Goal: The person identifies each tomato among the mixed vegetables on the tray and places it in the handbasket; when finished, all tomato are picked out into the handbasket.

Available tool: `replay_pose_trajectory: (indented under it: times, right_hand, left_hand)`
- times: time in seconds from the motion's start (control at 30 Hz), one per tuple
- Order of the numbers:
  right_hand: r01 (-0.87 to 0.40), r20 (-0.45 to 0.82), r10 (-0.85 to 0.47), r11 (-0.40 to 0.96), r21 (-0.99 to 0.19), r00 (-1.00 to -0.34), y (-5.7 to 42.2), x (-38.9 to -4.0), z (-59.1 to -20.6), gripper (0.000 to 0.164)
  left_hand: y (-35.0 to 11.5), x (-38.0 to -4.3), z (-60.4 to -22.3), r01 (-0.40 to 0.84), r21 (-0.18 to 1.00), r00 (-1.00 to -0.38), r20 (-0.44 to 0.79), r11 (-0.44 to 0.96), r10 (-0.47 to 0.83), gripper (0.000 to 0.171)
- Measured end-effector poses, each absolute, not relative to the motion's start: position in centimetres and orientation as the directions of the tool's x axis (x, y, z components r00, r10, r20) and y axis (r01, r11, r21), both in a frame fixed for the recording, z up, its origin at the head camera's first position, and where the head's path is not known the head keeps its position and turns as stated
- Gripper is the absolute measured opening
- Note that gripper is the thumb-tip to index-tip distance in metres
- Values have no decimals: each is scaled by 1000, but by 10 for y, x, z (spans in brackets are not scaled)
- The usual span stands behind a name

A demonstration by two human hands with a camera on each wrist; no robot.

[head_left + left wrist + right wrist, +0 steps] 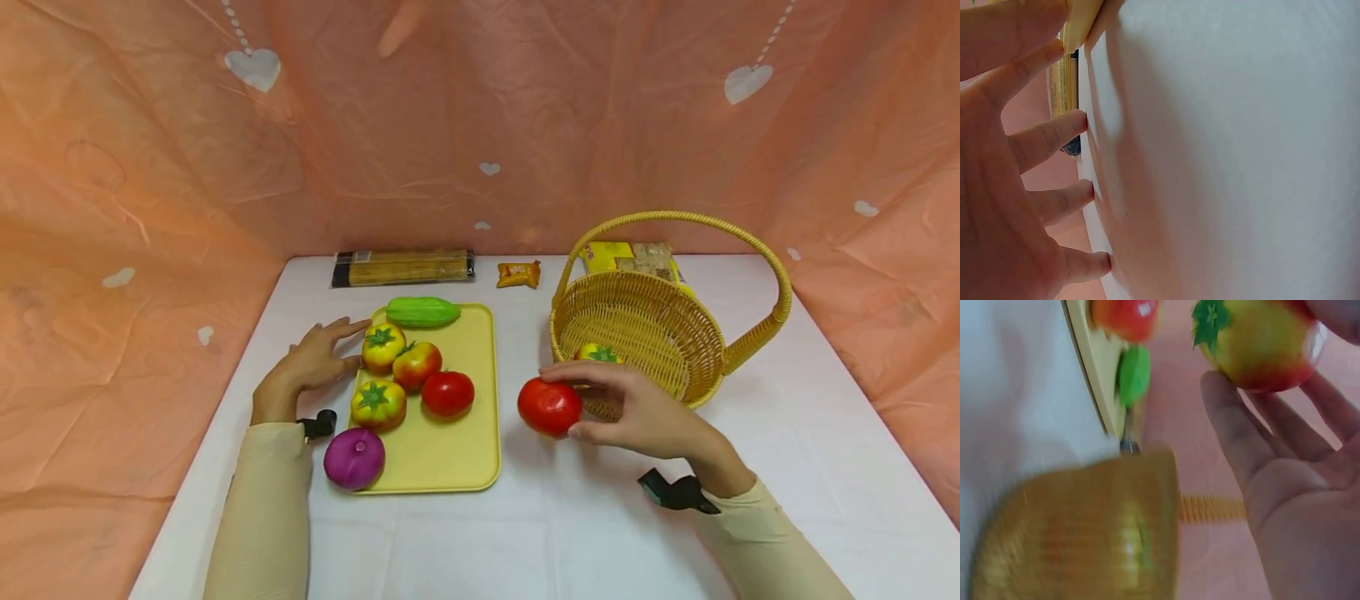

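My right hand (637,410) holds a tomato (550,407) above the table, between the tray and the basket, with fingers and thumb around it. The right wrist view shows that tomato's yellow-green side and green leaves (1213,322). My left hand (311,362) spreads its fingers at the left edge of the yellow tray (450,467); thumb and index finger touch that edge, while other fingertips (1079,122) reach the tabletop. Several tomatoes lie on the tray, among them a red one (447,394). Behind my right hand, another tomato (598,353) sits inside the wicker basket (705,342).
A green vegetable (422,312) lies at the tray's back, and a purple onion (355,458) at its front left corner. Along the back are a noodle pack (408,268), a small orange packet (518,274) and a yellow bag (606,255). The basket's tall handle (678,216) arches upward.
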State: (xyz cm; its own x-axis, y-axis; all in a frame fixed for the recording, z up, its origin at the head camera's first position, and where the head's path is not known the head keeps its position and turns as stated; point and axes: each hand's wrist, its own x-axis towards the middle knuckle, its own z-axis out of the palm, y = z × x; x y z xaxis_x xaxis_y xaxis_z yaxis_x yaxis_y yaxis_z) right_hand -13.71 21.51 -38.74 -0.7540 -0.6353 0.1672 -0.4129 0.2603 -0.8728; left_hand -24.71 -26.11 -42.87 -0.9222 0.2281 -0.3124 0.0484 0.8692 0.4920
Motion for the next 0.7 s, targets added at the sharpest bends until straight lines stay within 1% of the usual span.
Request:
replay_pose_trajectory:
  times: [0.13,0.27,0.5,0.7]
  right_hand:
    - [-413,197,-598,247,-877,-777,245,-136,-381,61]
    - [-420,206,-567,277,-864,-798,273,-137,-375,62]
    - [-336,90,-523,399,-853,-848,311,-143,-369,55]
    - [-302,6,-486,534,-790,-874,315,-150,-376,50]
  left_hand:
    - [-261,-247,-428,46,496,-922,-313,867,228,73]
    - [-261,-246,-428,53,499,-924,-305,865,232,72]
    - [-261,-246,-427,65,490,-924,-299,869,238,72]
    - [-260,-245,-427,57,487,-922,-308,871,233,72]
